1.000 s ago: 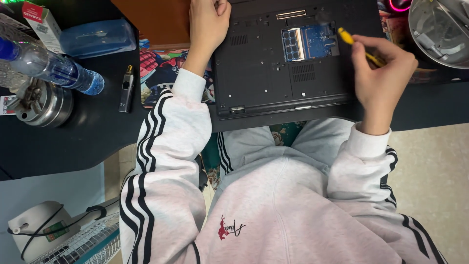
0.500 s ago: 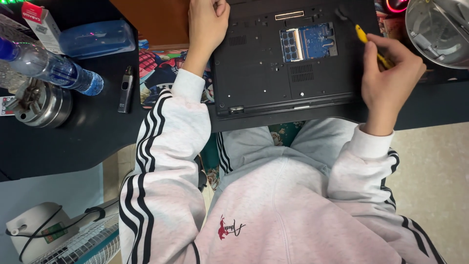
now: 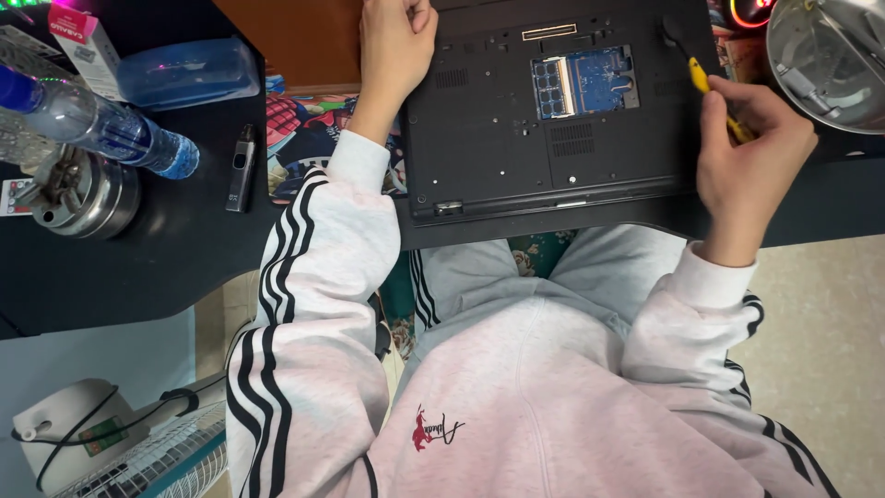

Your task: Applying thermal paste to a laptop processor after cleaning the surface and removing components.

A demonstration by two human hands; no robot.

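Head view looks straight down on a black desk (image 3: pixel 138 267), the largest thing here, with the person's pale striped sleeves and lap below it. On the desk lies a black laptop (image 3: pixel 498 138) turned bottom-up, its near edge at the desk's rim; an open hatch shows a blue memory board (image 3: pixel 583 81) toward its far side. The left hand (image 3: pixel 392 46) rests on the laptop's far left corner, fingers curled together in a loose fist. The right hand (image 3: pixel 747 157) sits at the laptop's right edge, fingers pinched around a yellow-handled screwdriver (image 3: pixel 705 83) whose dark tip points at the laptop's far right corner. A shiny metal bowl (image 3: pixel 830 55) stands just beyond that hand. Well to the left lie a plastic water bottle (image 3: pixel 101 124), a round metal tin (image 3: pixel 83 194) and a small black lighter-shaped stick (image 3: pixel 241 168).
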